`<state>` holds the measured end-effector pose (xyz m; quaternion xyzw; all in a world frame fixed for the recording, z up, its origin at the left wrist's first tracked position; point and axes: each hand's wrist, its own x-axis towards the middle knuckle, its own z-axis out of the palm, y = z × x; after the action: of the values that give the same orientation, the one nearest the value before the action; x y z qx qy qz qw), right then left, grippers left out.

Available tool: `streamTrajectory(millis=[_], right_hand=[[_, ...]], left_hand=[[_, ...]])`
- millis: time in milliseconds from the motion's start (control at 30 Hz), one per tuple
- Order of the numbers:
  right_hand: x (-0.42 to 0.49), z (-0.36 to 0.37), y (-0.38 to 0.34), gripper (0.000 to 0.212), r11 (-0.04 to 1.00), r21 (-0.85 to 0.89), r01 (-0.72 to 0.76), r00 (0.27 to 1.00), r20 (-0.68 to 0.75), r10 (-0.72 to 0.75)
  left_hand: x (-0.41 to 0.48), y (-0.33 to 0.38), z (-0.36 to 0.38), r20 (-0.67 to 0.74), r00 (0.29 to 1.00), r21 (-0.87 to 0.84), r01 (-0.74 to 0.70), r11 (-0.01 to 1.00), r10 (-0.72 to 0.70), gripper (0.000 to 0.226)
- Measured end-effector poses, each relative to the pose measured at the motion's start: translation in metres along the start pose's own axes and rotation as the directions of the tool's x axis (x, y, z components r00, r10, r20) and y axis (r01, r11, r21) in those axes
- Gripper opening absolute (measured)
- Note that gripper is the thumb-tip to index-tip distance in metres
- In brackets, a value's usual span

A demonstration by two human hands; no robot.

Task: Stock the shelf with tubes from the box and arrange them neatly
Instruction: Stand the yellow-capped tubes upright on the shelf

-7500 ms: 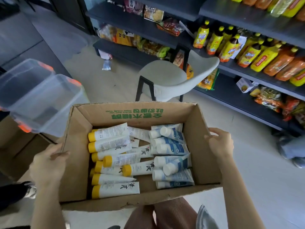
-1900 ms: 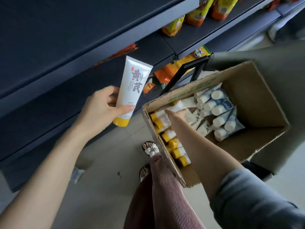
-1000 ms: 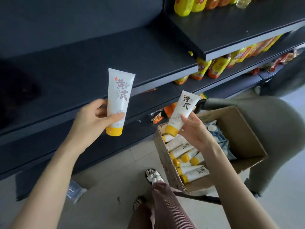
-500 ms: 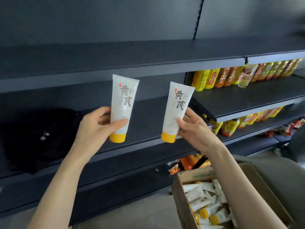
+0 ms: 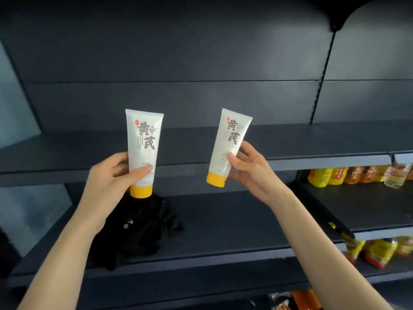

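- The left grip [image 5: 109, 175] is closed round the left tube [image 5: 144, 148], thumb across the front and fingers behind. It holds the tube upright with the yellow cap down.
- The right grip [image 5: 252, 173] pinches the right tube [image 5: 230, 144] low on its body, cap down too. This tube tilts, its top leaning to the right.
- Both tubes hang in the air in front of the upper shelf [image 5: 312, 148], about level with its front edge. They touch nothing and are well apart from each other.
- I see no tube standing on that shelf, so stocking looks barely begun.
- The box is out of view.
- The lower shelf [image 5: 234, 222] carries a black bundle [image 5: 138, 229] just under the left tube. Bottles [image 5: 335, 175] fill the next bay to the right.
- The step in hand looks like bringing this pair to the upper shelf to place them.
- Next, each tube wants to go in over the edge and down onto its cap, label facing out.
- The right tube needs straightening first.
- They should stand side by side and close, starting a row.
- A tall tube on a narrow cap may topple, so I'd let go of each only once it stands steady.
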<state>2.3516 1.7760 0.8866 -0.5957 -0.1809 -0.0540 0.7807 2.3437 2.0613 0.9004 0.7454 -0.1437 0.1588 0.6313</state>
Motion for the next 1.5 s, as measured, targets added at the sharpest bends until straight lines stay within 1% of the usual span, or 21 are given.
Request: streamTrajectory(millis=[267, 367, 467, 633, 700, 833, 1000, 1133, 1300, 1500], right_hand=[[0.110, 0.030, 0.000, 0.030, 0.999, -0.028, 0.034, 0.997, 0.071, -0.032], [0.154, 0.035, 0.004, 0.027, 0.998, -0.049, 0.051, 0.995, 0.089, -0.047], [0.199, 0.040, 0.007, 0.030, 0.995, -0.078, 0.067, 0.994, 0.094, -0.060], [0.271, 0.059, 0.022, 0.028, 0.992, -0.116, 0.042, 0.995, 0.098, -0.030], [0.293, 0.071, 0.034, 0.031, 0.990, -0.140, 0.013, 0.997, 0.081, -0.002], [0.326, 0.096, 0.067, 0.035, 0.964, -0.264, -0.033, 0.999, 0.033, 0.043], [0.353, 0.122, 0.114, 0.039, 0.896, -0.440, -0.056, 0.997, -0.067, 0.030], [0.370, 0.142, 0.140, 0.038, 0.867, -0.493, -0.073, 0.989, -0.151, -0.002], [0.387, 0.167, 0.161, 0.040, 0.833, -0.544, -0.100, 0.975, -0.220, -0.026], [0.404, 0.189, 0.178, 0.038, 0.794, -0.595, -0.120, 0.958, -0.278, -0.064]], left_hand=[[0.063, -0.004, -0.032, -0.155, 0.988, -0.013, -0.015, 1.000, 0.012, 0.024], [0.092, -0.009, -0.042, -0.189, 0.982, 0.019, -0.018, 1.000, 0.021, 0.024], [0.123, -0.014, -0.051, -0.217, 0.976, 0.068, -0.016, 0.998, 0.030, 0.023], [0.160, -0.028, -0.072, -0.262, 0.964, 0.098, -0.005, 0.995, 0.031, 0.023], [0.170, -0.034, -0.083, -0.280, 0.960, 0.099, 0.011, 0.995, 0.018, 0.024], [0.188, -0.046, -0.103, -0.311, 0.950, 0.093, 0.025, 0.995, 0.005, 0.026], [0.210, -0.057, -0.126, -0.307, 0.952, 0.100, 0.027, 0.995, 0.006, 0.029], [0.223, -0.067, -0.149, -0.263, 0.965, 0.130, 0.030, 0.991, 0.006, 0.027], [0.239, -0.082, -0.182, -0.196, 0.980, 0.164, 0.058, 0.985, -0.025, 0.028], [0.256, -0.097, -0.215, -0.134, 0.990, 0.136, 0.062, 0.989, -0.044, 0.027]])
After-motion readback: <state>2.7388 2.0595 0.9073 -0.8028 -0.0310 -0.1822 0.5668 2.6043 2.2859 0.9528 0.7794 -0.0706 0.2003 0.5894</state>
